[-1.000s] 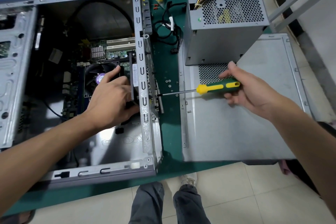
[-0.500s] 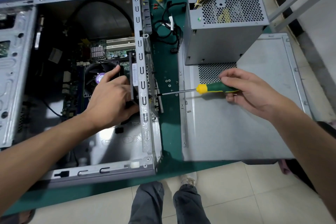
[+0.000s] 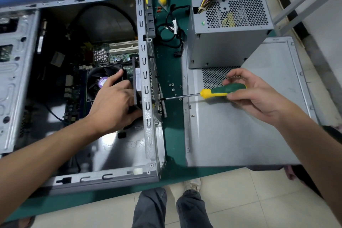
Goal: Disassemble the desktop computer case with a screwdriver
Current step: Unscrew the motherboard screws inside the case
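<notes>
Green bench [image 3: 171,65] was seen in the head view, carrying the opened computer case [image 3: 148,83] at frame left. Inside it, a black fan part [image 3: 136,87] was gripped by the left hand [image 3: 112,103]. At centre right, the screwdriver [image 3: 212,93] was pinched by the right hand [image 3: 255,96], tip against the case's rear edge, above the grey side panel [image 3: 240,135].

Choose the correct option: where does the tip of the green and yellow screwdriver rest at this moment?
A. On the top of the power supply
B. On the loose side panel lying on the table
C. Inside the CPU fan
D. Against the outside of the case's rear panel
D: the right hand holds the screwdriver level, and its shaft reaches left to the rear panel of the open case.
</notes>
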Tool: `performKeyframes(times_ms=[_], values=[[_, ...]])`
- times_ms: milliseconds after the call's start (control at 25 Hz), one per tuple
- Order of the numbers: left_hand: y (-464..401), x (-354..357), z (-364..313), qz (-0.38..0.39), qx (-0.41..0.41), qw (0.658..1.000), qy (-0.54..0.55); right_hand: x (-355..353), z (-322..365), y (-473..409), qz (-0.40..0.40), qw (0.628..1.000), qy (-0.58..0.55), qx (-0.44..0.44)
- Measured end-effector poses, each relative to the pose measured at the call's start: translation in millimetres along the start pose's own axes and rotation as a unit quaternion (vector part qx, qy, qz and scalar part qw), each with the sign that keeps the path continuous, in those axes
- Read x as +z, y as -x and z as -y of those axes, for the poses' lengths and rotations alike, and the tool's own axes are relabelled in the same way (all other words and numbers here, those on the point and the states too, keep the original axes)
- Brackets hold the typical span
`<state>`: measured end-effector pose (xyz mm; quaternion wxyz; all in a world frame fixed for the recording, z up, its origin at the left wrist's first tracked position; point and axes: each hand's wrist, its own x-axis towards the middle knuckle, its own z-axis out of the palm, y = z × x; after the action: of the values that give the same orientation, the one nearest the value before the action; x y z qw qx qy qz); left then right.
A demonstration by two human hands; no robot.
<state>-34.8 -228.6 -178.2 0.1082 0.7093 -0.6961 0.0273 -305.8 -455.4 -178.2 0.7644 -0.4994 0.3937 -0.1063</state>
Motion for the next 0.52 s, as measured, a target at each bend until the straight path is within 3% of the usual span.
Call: performKeyframes(times_ms=[200, 400, 520], values=[[0.4, 1.3, 2.5, 0.005, -0.004, 1.0, 0.004, 5.0, -2.4, -0.6, -0.045, 0.97, 0.238, -0.006], [-0.4, 0.6, 0.9, -0.011, 0.009, 1.0, 0.011, -3.6, -9.3, 1.1, -0.013, 0.999, 0.026, -0.028], [0.1, 0.9, 2.7, -0.002, 0.003, 1.0, 0.005, -7.0, -14.0, 2.0, 0.01, 0.999, 0.017, -0.029]])
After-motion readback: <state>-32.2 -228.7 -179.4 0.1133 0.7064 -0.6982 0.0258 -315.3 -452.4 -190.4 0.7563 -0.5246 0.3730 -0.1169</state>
